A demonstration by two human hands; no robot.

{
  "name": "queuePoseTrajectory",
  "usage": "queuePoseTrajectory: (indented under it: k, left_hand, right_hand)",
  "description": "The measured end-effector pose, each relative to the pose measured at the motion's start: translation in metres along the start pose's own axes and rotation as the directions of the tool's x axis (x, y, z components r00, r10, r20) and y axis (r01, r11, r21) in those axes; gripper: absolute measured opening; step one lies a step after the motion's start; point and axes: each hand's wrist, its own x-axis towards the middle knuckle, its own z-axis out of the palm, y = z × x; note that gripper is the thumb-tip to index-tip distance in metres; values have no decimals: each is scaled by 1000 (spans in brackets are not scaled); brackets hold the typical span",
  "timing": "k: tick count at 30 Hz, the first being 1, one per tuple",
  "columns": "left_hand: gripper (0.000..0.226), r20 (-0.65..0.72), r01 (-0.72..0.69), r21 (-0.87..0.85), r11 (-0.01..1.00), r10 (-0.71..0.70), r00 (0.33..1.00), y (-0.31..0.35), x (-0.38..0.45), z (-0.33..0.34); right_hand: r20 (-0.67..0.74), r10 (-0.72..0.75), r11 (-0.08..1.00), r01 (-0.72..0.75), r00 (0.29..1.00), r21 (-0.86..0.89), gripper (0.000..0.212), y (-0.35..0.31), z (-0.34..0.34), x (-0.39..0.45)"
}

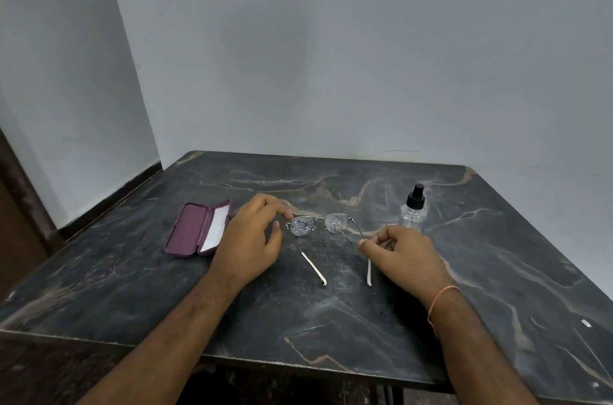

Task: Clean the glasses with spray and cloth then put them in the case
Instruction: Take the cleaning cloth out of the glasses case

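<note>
Thin metal glasses (320, 223) with white-tipped temples stand unfolded on the dark marble table (331, 315), their lenses speckled with droplets. My left hand (250, 245) hovers at the frame's left corner; the index fingertip touches it and the thumb stays slightly apart. My right hand (403, 255) pinches the right temple between thumb and forefinger. A clear spray bottle (413, 212) with a black pump stands just behind my right hand. A maroon glasses case (190, 228) lies open at the left, with a white cloth (215, 230) in its nearer half.
The table sits in a corner, with white walls behind and to the left. Its front edge runs close to my body. A small white scrap (586, 323) lies near the right edge.
</note>
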Motion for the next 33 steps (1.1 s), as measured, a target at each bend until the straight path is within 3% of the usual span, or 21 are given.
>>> queuePoseTrajectory:
  k: [3, 6, 9, 12, 14, 17, 23, 28, 33]
  left_hand:
    - [28, -124, 36, 51, 998, -30, 992, -3, -8, -16]
    - [34, -200, 257, 160, 953, -224, 954, -26, -19, -47]
    - [64, -94, 552, 234, 800, -547, 832, -55, -34, -75]
    - [81, -1, 666, 254, 702, -688, 726, -69, -47, -79]
    - [86, 0, 680, 211, 702, -696, 718, -69, -47, -77]
    - [97, 60, 645, 295, 705, -687, 724, -67, -43, -79]
    - [100, 91, 590, 299, 750, -638, 765, -65, -45, -79]
    - [129, 118, 572, 296, 765, -624, 773, -61, -44, -78]
    - [127, 100, 528, 285, 800, -573, 814, -60, -47, -76]
  right_hand:
    - [-67, -83, 996, 84, 994, 14, 26, -4, 2, -3]
    - [-118, -172, 982, 179, 978, 53, 28, -6, 3, -5]
    - [-157, -264, 959, 276, 952, 63, 27, -11, 7, -8]
    - [-195, -348, 921, 373, 917, 111, 22, -16, 13, -10]
    - [-206, -395, 889, 430, 895, 160, 17, -22, 17, -11]
    - [-169, -484, 849, 507, 859, 146, 8, -35, 24, -12]
    - [6, -548, 836, 548, 837, -18, 20, -85, 38, -3]
    - [259, -479, 811, 535, 839, -235, 28, -140, 69, 24]
    - [300, -425, 775, 515, 854, -367, 37, -177, 103, 42]
